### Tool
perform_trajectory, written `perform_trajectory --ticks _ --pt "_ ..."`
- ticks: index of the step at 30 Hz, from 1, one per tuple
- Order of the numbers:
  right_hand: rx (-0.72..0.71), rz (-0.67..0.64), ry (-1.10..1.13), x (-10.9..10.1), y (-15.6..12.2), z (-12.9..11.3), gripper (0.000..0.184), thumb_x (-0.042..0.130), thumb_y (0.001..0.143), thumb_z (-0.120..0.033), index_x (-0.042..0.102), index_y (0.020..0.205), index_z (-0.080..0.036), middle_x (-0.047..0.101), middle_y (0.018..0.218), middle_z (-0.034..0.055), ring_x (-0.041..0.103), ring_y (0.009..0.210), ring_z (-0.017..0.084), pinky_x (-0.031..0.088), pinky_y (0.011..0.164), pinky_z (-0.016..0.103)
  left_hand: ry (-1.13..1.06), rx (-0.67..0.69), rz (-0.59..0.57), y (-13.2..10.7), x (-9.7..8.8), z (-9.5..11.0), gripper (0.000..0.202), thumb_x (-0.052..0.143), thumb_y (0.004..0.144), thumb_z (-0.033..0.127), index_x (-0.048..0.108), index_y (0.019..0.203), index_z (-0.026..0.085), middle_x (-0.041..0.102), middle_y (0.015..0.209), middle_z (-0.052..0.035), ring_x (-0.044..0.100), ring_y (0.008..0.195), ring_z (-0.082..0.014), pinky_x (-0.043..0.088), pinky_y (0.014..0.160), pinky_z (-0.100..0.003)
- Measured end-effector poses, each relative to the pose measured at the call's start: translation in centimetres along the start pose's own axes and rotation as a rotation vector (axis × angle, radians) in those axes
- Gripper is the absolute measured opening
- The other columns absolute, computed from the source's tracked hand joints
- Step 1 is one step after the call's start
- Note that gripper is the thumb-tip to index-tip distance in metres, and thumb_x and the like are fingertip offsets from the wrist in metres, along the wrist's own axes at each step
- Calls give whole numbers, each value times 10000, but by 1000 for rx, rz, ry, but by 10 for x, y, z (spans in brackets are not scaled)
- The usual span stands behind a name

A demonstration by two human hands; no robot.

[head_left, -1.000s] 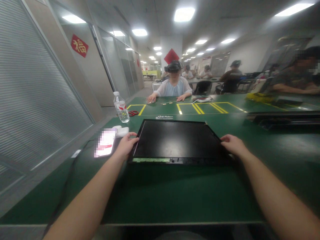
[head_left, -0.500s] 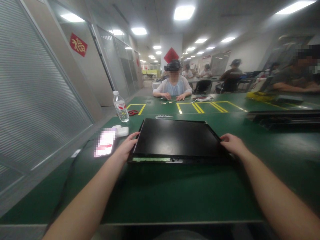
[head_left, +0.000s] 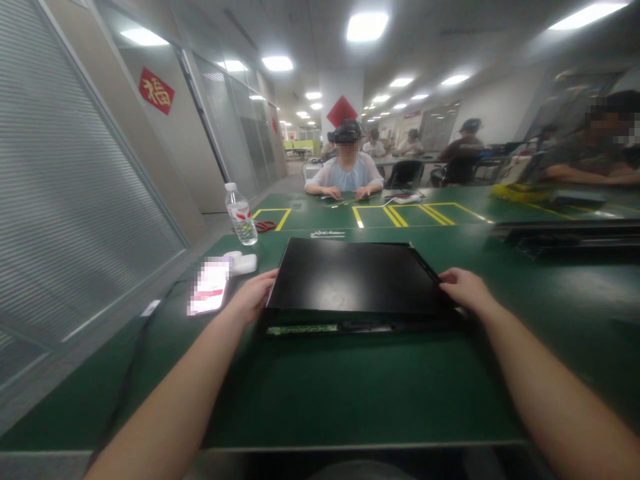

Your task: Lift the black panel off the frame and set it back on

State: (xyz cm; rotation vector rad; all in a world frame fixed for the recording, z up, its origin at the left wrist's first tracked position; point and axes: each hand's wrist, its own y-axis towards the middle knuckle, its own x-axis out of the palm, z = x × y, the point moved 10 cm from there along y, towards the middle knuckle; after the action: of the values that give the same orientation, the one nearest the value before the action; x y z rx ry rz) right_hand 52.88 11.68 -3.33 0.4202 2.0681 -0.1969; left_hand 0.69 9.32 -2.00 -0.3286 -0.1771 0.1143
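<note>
A flat black screen panel (head_left: 353, 275) lies at a slight tilt over a black frame (head_left: 370, 327) in front of me. Its near edge stands apart from the frame. Along the frame's near side a narrow green strip (head_left: 303, 330), like a circuit board, shows in the gap. My left hand (head_left: 256, 293) grips the panel's left edge, fingers partly hidden behind it. On the opposite side, my right hand (head_left: 464, 291) pinches the right edge near the frame's corner. Most of the frame is covered by the panel.
Left of the panel are a lit phone (head_left: 211, 287), a white case (head_left: 244, 263), a water bottle (head_left: 242, 215) and red-handled scissors (head_left: 265, 226). Dark frame parts (head_left: 570, 237) lie at the right on the green table (head_left: 370, 393). A person (head_left: 345, 175) sits opposite.
The panel's near edge has risen from the frame, widening the gap and baring more of the frame's near side. Both hands have stayed at the panel's sides.
</note>
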Motion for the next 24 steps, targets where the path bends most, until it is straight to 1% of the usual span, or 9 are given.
perform_trajectory --ticks 3,7,10,12,14,16,19,21,24 --pt "-15 22 -13 -2 1 0 278 680 731 -184 777 991 -196 764 923 69 708 803 212 529 681 283 9 10 8 1 -2 1 491 603 715 6 774 1150 157 806 833 -56 726 605 -165 539 504 -213" --pt "-26 35 -26 -4 0 -2 268 681 732 -187 781 979 -203 767 927 70 711 817 219 530 691 289 28 10 27 3 -5 1 436 595 714 11 791 1075 159 808 867 -43 710 592 -135 542 520 -198" --pt "-11 11 -12 -3 -2 -2 282 682 733 -187 777 998 -198 767 929 73 708 798 215 525 679 289 15 20 8 3 -3 2 407 616 705 26 795 1046 157 806 853 -49 737 649 -163 561 542 -214" --pt "-10 6 -10 -3 -3 -4 281 676 741 -183 771 1005 -192 764 928 72 703 801 211 517 676 286 -2 35 19 4 -3 2 330 662 736 78 792 1030 152 806 853 -65 757 708 -192 577 563 -234" --pt "-8 5 -18 -4 -4 -5 276 671 753 -183 766 1011 -187 759 923 69 698 811 208 507 674 281 -19 74 48 3 -5 5 256 728 776 172 782 1025 149 811 898 -85 767 773 -212 598 616 -257" --pt "-9 5 -28 -3 -4 -5 274 671 761 -186 760 1020 -186 753 917 64 691 817 203 494 671 273 -27 135 55 1 -5 11 312 799 760 234 770 1059 149 813 972 -102 770 852 -220 609 695 -271" --pt "-25 10 -29 -1 -3 -4 316 681 758 -193 754 1066 -196 744 883 49 680 783 190 473 658 265 -32 210 4 -4 0 19 461 860 673 191 764 1122 142 808 1039 -113 762 950 -232 601 769 -263" --pt "-37 7 1 2 -2 -3 377 680 765 -211 743 1136 -205 741 856 40 676 756 186 470 659 264 -39 239 -25 -7 3 23 498 864 644 177 770 1131 138 807 1052 -115 755 989 -251 600 786 -267" --pt "-47 38 59 2 1 -4 375 611 847 -291 739 1189 -207 761 931 65 697 843 216 492 733 282 -49 285 -55 -10 6 28 541 874 619 211 776 1147 146 797 1111 -117 734 1065 -292 601 854 -316"
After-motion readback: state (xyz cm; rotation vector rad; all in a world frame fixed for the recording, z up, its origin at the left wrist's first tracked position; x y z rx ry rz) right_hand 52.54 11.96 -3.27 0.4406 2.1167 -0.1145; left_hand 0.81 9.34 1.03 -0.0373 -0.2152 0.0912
